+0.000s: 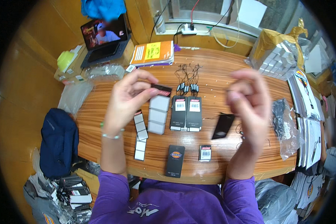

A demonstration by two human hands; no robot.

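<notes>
"What is closest?"

"A purple shirt (171, 199) along the bottom, on a person whose bare forearms reach over a wooden table (216, 61)."

"And the hands?"

"The left hand (127, 98) pinches the dark top of a white-panelled strip (157, 116) between thumb and forefinger, left of the table's middle. The right hand (252, 102) is raised toward the table's right edge, fingers curled and blurred; I can't tell whether it grips anything. Just beside it, on its left, is a tilted black tag (223, 127). Whether that hangs or lies flat is unclear."

"How far along does the work seem?"

"Partway, I'd judge. Mid-table, two dark tag stacks (178, 121) lie side by side with white labels on their faces. Dark toggled cords (194, 89) sit at their tops, trailing toward the far edge. Those look nearest to finished, though I can't see how the cords join."

"What seems left?"

"The pieces lying apart. Near the front edge are a large dark tag (174, 161) and, to its right, a small labelled tag (205, 153), with no cord showing on either. Toward the left edge, narrow white strips (140, 150) overlap. Loose cords (241, 131) lie toward the right edge."
</notes>
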